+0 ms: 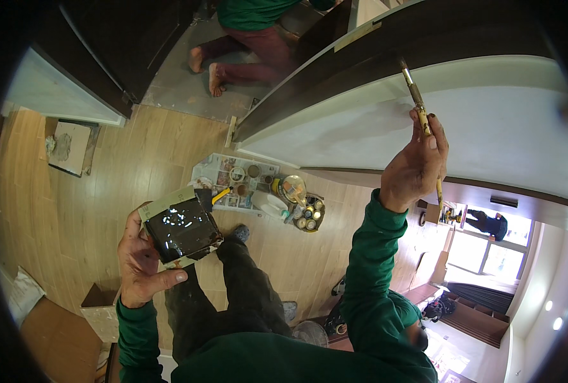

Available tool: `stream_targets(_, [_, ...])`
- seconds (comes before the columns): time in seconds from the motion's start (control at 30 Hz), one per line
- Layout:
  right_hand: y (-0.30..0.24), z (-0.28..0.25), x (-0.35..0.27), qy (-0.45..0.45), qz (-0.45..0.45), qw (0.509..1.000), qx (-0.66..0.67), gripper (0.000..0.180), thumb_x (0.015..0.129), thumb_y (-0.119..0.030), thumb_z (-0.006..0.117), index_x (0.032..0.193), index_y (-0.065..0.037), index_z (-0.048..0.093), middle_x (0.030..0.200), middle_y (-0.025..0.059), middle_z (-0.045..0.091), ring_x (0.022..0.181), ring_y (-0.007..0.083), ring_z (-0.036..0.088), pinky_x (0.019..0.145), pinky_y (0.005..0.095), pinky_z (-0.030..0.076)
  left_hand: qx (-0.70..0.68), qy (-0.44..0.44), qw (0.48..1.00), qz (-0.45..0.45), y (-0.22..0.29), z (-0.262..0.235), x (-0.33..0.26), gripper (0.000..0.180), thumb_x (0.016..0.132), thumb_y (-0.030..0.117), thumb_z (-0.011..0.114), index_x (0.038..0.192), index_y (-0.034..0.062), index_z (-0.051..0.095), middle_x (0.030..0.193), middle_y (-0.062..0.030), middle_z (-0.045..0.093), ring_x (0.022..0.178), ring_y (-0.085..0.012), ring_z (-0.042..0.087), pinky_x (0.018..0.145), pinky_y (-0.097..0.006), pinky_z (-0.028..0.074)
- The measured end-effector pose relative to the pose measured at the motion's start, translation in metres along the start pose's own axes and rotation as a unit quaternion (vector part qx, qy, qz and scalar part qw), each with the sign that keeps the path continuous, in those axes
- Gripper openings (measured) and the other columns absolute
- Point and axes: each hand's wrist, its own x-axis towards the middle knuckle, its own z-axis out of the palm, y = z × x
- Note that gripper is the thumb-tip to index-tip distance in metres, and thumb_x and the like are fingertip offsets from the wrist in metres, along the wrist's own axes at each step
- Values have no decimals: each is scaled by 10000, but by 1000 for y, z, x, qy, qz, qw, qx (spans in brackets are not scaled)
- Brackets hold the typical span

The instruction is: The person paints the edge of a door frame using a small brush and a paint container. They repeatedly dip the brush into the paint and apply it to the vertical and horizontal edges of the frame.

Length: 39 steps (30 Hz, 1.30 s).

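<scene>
My left hand [140, 262] is shut on a small flat board [183, 228] covered with glossy dark brown paint, held at waist height above my legs. My right hand [415, 166] is raised and grips a thin long-handled brush [416, 96]. The brush tip touches the edge where a dark brown frame [360, 57] meets a white panel [488, 121]. Both sleeves are green.
On the wooden floor by my feet lies a sheet with several paint pots and jars [258, 188] and small tins [309, 214]. Another person [252, 45] in a green top kneels barefoot beyond the frame. A cardboard box [54, 332] stands at lower left, a smeared tile [70, 147] at left.
</scene>
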Motion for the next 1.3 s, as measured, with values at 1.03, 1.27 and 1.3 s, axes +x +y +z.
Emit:
stream_targets(1.03, [-1, 4, 0, 13, 12, 1000, 3, 440, 905, -193, 551, 1194, 132, 616, 1123, 262, 672, 1095, 388, 655, 1106, 486, 394, 3, -2, 1000, -4, 0, 1, 4, 1058, 594, -19, 887, 1481, -20, 311, 1343, -146, 585, 1255, -247, 574, 1075, -392, 446])
stream_targets(1.27, [-2, 2, -4, 28, 17, 999, 42, 430, 876, -143, 555, 1175, 160, 620, 1059, 302, 685, 1046, 386, 668, 1093, 464, 370, 5, -1, 1000, 4, -1, 2, 5, 1063, 597, -21, 891, 1482, -17, 302, 1338, -146, 590, 1259, -248, 571, 1075, -400, 448])
stream_targets(1.3, [-2, 2, -3, 34, 14, 998, 44, 429, 875, -142, 557, 1174, 159, 621, 1059, 303, 685, 1042, 383, 668, 1092, 464, 371, 2, -3, 1000, 1, 0, 1, 5, 1064, 598, -22, 892, 1483, -17, 302, 1337, -147, 590, 1259, -249, 571, 1073, -400, 450])
